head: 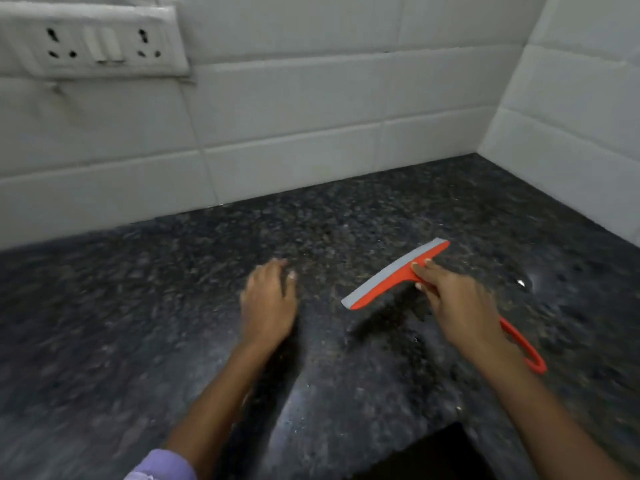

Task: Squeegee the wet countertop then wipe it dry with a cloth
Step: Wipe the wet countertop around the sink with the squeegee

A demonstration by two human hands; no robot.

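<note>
Centrally, a dark speckled stone table (346,216) was shown, bounded at the back and right by white tiled walls (311,109). An orange squeegee (388,282) with a grey blade was grasped at its handle by the right hand (453,299), the forefinger extended along the neck just behind the blade. The blade was angled diagonally and appeared to be held just above the surface, though contact could not be judged through the blur. The looped end of the handle projected behind the wrist. The left hand (268,299) was seen loosely curled, nothing being held, knuckles uppermost over the table, well apart from the squeegee. A lilac sleeve (162,465) was visible at the lower edge. A white socket plate (90,39) was mounted on the back wall at upper left.
</note>
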